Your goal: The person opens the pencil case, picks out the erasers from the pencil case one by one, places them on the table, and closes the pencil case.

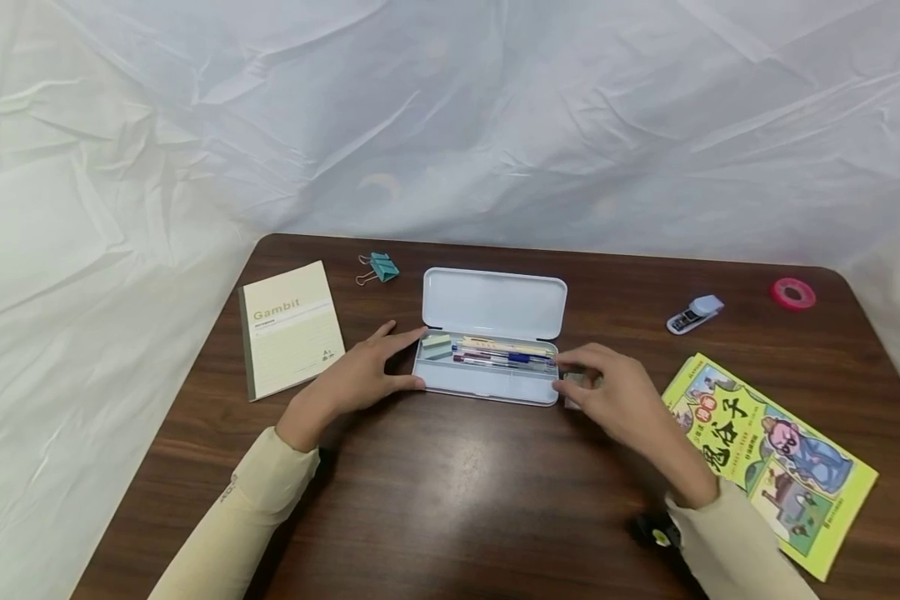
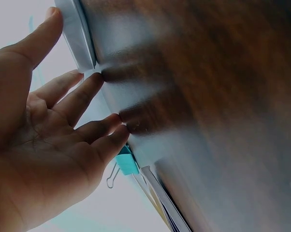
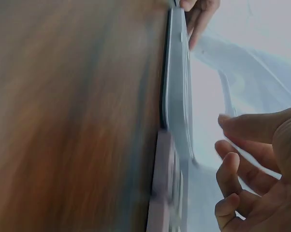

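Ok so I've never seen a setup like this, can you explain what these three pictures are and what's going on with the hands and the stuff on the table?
No machine here: a person wears three cameras. The big picture comes from the head, looking down at a brown table. The other two come from the wrists, close and blurry.

The left hand touches the left end of an open white pencil case with straight fingers. The right hand is at its right end, beside a small eraser; whether it grips anything is unclear. Pens lie inside.

Also on the table: a Gambit notebook, a teal binder clip, correction tape, a pink tape roll and a yellow comic book.
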Action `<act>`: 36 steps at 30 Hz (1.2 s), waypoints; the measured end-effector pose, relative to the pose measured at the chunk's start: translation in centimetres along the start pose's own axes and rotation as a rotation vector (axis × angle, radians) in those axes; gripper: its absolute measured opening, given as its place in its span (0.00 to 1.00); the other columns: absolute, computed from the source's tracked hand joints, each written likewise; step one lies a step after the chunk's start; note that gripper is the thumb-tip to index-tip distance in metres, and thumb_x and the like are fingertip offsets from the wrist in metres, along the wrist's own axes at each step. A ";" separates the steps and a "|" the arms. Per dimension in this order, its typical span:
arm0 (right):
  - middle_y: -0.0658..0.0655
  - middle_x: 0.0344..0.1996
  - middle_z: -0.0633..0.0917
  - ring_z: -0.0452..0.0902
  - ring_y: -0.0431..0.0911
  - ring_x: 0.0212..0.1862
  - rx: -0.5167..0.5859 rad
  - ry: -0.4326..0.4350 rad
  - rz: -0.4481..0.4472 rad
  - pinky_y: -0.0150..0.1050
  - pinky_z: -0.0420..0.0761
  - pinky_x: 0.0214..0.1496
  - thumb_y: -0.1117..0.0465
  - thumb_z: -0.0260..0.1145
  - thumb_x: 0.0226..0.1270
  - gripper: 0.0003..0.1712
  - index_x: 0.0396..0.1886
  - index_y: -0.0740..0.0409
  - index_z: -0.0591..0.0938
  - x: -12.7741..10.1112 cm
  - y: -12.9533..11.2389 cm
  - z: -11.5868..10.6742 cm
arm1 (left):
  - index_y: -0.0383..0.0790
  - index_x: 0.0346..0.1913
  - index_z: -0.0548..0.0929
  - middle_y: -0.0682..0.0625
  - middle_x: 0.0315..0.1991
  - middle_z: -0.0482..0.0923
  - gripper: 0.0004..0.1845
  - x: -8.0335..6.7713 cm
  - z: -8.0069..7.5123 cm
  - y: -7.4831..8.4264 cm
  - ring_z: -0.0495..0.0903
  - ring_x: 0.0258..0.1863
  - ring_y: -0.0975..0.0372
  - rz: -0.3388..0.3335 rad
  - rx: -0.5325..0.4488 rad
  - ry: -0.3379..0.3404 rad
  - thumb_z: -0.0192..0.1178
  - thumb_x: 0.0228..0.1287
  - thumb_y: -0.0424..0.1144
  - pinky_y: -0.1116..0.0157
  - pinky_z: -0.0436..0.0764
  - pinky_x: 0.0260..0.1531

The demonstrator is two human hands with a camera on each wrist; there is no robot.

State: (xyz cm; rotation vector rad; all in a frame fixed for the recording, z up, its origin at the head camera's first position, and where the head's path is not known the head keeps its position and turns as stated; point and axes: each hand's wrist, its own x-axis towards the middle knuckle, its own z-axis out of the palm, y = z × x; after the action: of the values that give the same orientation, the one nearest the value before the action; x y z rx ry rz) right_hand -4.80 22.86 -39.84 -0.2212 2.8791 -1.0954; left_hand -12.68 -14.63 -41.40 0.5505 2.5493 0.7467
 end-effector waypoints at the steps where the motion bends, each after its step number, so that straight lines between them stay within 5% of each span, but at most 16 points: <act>1: 0.57 0.47 0.91 0.74 0.41 0.32 0.021 -0.014 -0.013 0.34 0.73 0.31 0.62 0.80 0.78 0.17 0.63 0.55 0.94 0.5 -0.3 0.4 | 0.61 0.93 0.64 0.33 0.94 0.54 0.46 0.0 0.0 0.0 0.52 0.95 0.38 0.001 -0.001 -0.001 0.74 0.80 0.57 0.29 0.68 0.84; 5: 0.55 0.44 0.92 0.72 0.40 0.28 0.083 -0.045 -0.068 0.34 0.72 0.30 0.63 0.80 0.77 0.16 0.62 0.54 0.95 2.2 -1.3 2.1 | 0.60 0.93 0.64 0.34 0.94 0.53 0.46 0.0 0.0 0.1 0.51 0.96 0.39 0.000 -0.001 -0.004 0.74 0.80 0.56 0.29 0.68 0.85; 14: 0.54 0.52 0.97 0.76 0.43 0.32 0.083 -0.058 -0.095 0.37 0.75 0.35 0.62 0.81 0.76 0.15 0.59 0.49 0.97 5.7 -4.2 5.6 | 0.60 0.93 0.64 0.35 0.94 0.54 0.46 -0.2 0.1 0.1 0.51 0.96 0.39 -0.016 0.004 -0.009 0.74 0.79 0.57 0.30 0.68 0.85; 21: 0.46 0.53 0.97 0.89 0.41 0.40 0.024 -0.044 -0.164 0.41 0.86 0.40 0.55 0.81 0.77 0.13 0.57 0.39 0.98 9.0 -3.1 9.4 | 0.59 0.93 0.64 0.37 0.93 0.59 0.46 -0.1 0.2 0.0 0.51 0.96 0.39 -0.001 0.014 -0.003 0.73 0.80 0.57 0.30 0.69 0.84; 24: 0.48 0.57 0.97 0.94 0.47 0.49 -0.017 -0.059 -0.156 0.47 0.89 0.45 0.55 0.81 0.78 0.13 0.58 0.40 0.98 9.4 -4.0 9.7 | 0.59 0.93 0.65 0.39 0.93 0.60 0.46 -0.1 0.2 0.0 0.51 0.96 0.39 0.006 0.015 -0.002 0.73 0.80 0.57 0.30 0.70 0.84; 36: 0.44 0.56 0.97 0.94 0.45 0.50 -0.116 -0.047 -0.168 0.47 0.91 0.48 0.57 0.80 0.77 0.12 0.55 0.39 0.99 10.7 -3.4 11.8 | 0.57 0.93 0.65 0.41 0.93 0.62 0.46 -0.1 -0.1 0.2 0.51 0.96 0.39 0.016 0.019 0.001 0.74 0.79 0.56 0.30 0.70 0.84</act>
State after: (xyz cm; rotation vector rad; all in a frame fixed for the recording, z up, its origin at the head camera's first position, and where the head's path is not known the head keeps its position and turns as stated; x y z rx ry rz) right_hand -13.77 10.99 -46.39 -0.4959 2.9284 -0.9321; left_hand -12.57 -14.52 -41.20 0.5770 2.5582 0.7298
